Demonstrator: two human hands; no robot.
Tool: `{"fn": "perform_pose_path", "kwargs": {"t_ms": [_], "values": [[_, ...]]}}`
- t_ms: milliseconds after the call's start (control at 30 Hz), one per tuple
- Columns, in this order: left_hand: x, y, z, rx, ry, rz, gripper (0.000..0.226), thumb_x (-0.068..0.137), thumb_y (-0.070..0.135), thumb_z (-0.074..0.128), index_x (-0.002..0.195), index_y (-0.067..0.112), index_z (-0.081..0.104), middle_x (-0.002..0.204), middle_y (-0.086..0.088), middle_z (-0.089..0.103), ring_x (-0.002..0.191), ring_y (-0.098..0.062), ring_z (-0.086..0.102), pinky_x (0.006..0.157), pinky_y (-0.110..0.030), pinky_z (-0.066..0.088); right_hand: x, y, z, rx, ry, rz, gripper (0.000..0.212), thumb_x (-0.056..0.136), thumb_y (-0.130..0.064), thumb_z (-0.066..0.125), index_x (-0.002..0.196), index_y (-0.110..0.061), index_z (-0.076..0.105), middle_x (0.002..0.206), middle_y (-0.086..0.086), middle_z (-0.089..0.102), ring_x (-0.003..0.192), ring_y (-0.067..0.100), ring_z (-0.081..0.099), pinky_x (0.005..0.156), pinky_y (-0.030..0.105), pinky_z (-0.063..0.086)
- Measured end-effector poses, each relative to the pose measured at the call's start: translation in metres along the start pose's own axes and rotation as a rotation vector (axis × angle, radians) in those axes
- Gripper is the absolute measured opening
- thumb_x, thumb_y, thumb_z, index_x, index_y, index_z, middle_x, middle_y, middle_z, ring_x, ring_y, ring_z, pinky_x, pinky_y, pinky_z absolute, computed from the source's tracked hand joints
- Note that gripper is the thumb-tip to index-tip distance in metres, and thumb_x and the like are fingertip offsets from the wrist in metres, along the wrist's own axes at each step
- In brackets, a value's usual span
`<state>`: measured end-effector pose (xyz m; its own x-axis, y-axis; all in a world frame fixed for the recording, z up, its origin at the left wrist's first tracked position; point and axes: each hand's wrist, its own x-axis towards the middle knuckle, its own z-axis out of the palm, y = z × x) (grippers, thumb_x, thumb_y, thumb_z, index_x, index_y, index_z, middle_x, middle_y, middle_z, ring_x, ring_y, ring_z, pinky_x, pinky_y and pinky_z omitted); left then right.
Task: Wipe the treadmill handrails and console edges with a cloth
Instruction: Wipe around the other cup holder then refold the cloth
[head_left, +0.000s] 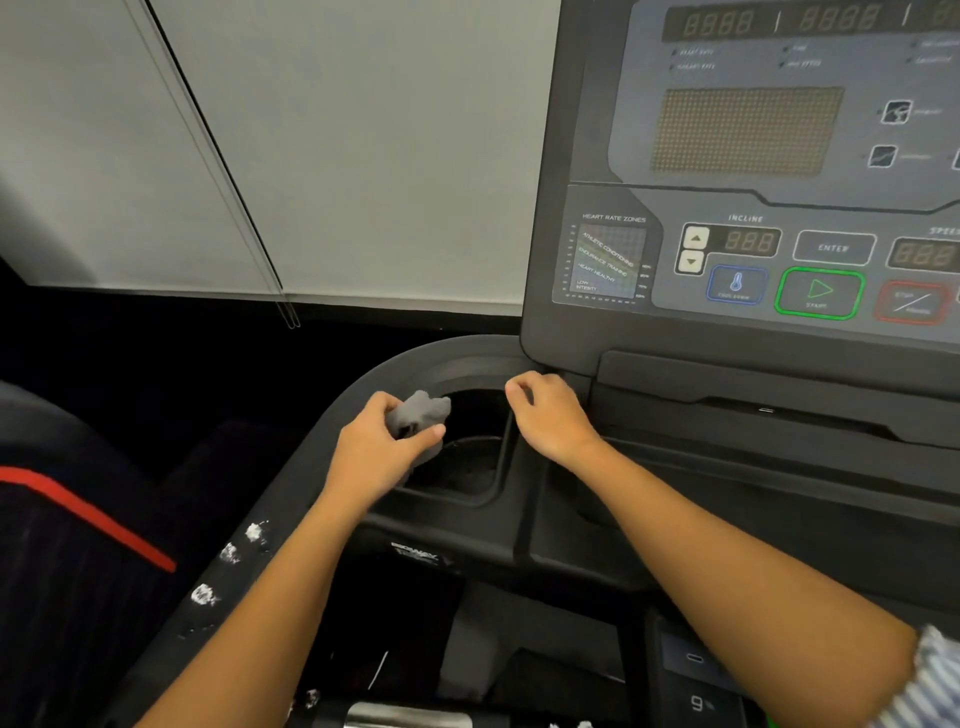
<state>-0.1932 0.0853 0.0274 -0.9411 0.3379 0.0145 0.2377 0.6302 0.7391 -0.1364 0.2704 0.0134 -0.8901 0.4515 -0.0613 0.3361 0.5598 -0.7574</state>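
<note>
The dark treadmill console fills the right of the view, its panel of displays and buttons tilted toward me. Left of the panel is a round cup holder in the console's black tray. My left hand grips a bunched grey cloth at the cup holder's left rim. My right hand rests with curled fingers on the holder's right rim, beside the console's lower left corner, and holds nothing. The black left handrail curves down from the tray and carries several white smudges.
A grey wall panel with a dark seam stands behind the console. At lower left lies a dark surface with a red stripe. A lower control strip showing the digit 9 sits at the bottom right.
</note>
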Motion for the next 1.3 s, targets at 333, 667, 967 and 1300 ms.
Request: {"fn": "perform_pose_path", "kwargs": {"t_ms": [333,667,967,1300], "values": [[0.052,-0.009,0.063,0.406,-0.244,0.342,0.038,0.084,0.015,0.062,0.116,0.007,0.044,0.114,-0.011,0.049,0.097,-0.028,0.054,0.078,-0.034,0.044,0.01,0.01,0.032,-0.235,0.127,-0.143,0.042,0.1,-0.039,0.031,0.129,-0.015,0.05,0.132,0.005,0.05,0.128,0.019,0.038,0.105,0.034,0.031],[0.07,-0.007,0.076,0.53,-0.643,0.347,0.039,0.08,0.022,0.062,0.118,0.015,0.059,0.133,-0.004,0.047,0.108,-0.026,0.054,0.088,-0.038,0.048,0.008,0.008,0.034,-0.292,0.157,-0.156,0.043,0.1,-0.041,0.028,0.122,-0.016,0.056,0.124,0.002,0.057,0.12,0.017,0.046,0.101,0.031,0.033],[0.06,-0.004,0.065,0.611,-0.885,0.281,0.027,0.083,0.025,0.064,0.108,0.017,0.064,0.113,-0.002,0.061,0.097,-0.02,0.057,0.086,-0.031,0.047,0.007,0.008,0.033,-0.288,0.143,-0.144,0.044,0.1,-0.042,0.026,0.12,-0.016,0.055,0.122,0.002,0.057,0.118,0.018,0.047,0.1,0.033,0.036],[0.074,-0.011,0.091,0.599,-0.482,0.435,0.026,0.091,0.015,0.053,0.115,0.009,0.059,0.128,-0.011,0.047,0.097,-0.028,0.057,0.082,-0.037,0.05,0.004,0.009,0.033,-0.288,0.144,-0.131,0.044,0.1,-0.042,0.026,0.115,-0.016,0.058,0.118,0.002,0.059,0.116,0.016,0.048,0.099,0.032,0.036]]}}
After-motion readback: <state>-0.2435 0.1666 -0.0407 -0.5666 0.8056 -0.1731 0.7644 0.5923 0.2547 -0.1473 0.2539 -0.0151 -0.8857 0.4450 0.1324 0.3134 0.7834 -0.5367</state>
